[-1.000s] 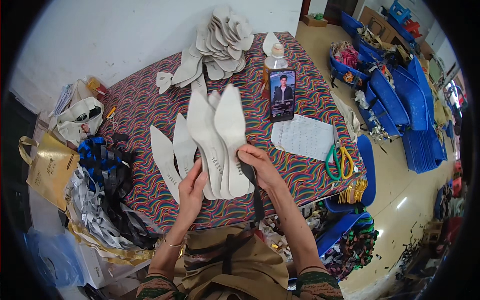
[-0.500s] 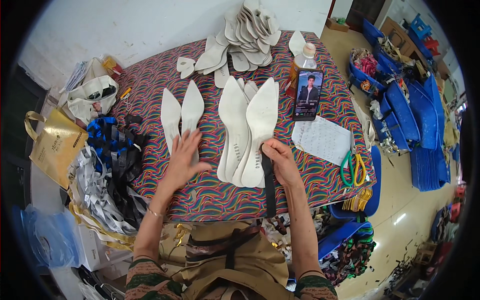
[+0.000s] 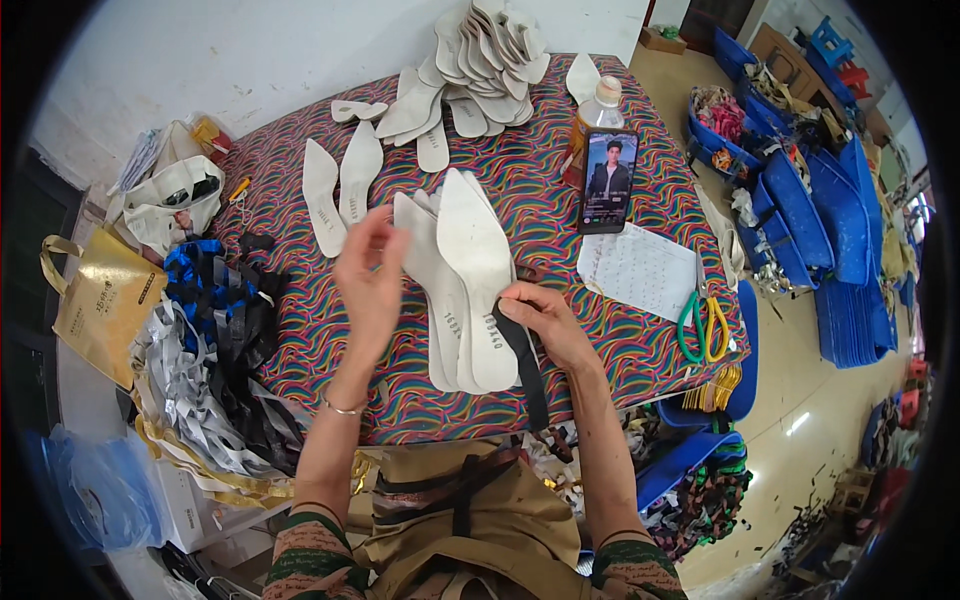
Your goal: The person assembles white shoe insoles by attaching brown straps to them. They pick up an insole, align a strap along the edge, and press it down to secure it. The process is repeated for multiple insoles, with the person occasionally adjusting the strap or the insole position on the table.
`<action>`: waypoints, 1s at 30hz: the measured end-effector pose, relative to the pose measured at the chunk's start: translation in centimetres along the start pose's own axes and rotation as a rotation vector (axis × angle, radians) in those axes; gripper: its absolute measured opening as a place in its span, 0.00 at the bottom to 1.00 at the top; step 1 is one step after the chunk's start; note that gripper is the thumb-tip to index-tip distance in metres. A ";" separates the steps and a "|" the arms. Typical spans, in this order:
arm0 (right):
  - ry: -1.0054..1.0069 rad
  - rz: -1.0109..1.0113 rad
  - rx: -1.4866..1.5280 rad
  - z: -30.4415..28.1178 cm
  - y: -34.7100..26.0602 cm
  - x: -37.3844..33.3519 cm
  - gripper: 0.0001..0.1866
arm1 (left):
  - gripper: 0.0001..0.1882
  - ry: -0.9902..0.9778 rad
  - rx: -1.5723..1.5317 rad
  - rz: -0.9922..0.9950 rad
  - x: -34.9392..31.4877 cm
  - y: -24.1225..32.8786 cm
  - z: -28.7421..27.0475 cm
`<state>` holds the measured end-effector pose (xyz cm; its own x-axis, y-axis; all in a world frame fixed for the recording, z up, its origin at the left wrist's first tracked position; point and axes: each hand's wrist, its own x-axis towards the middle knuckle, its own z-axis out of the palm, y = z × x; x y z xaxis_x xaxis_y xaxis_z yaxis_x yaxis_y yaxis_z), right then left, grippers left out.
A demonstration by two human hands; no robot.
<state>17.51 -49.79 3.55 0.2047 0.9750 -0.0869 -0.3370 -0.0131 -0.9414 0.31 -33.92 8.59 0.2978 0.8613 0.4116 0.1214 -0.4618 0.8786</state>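
My right hand (image 3: 548, 318) pinches a black strap (image 3: 530, 385) against the right edge of a stack of white shoe insoles, whose top insole (image 3: 475, 250) has a pointed end facing away from me. A second stack of insoles (image 3: 425, 250) lies partly under it on the left. My left hand (image 3: 370, 275), somewhat blurred, hovers by this second stack's left edge, fingers loosely bent and apart, with nothing visible in them. Beyond it, a pair of single insoles (image 3: 320, 190) lies on the patterned tablecloth (image 3: 270, 360).
A heap of insoles (image 3: 480, 60) stands against the wall. At right are a bottle (image 3: 605, 105), a phone (image 3: 607, 185), a paper sheet (image 3: 640, 270) and scissors (image 3: 705, 325). Silver and black straps (image 3: 200, 370) pile up at left. Blue bins (image 3: 800, 220) stand on the floor.
My left hand has left the two single insoles, which now lie farther away, and moved right to the stacks. The stacks have shifted nearer and overlap more. My right hand still holds the strap.
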 end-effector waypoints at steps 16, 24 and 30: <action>0.492 -0.318 -0.177 0.4 -1.6 -1.8 0.09 | 0.27 -0.126 0.133 -0.083 1.0 1.1 8.8; 0.510 -0.414 -0.089 -1.1 -3.1 3.9 0.11 | 0.21 0.121 0.184 0.032 -0.4 1.6 13.1; 0.492 -0.508 -0.104 -0.5 -4.1 5.6 0.10 | 0.20 0.182 0.108 0.098 -0.5 1.4 12.6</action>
<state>20.49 -44.40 6.77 0.7120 0.6537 0.2565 -0.0060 0.3709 -0.9286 12.27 -37.67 6.55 0.1388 0.8305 0.5394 0.2034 -0.5570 0.8052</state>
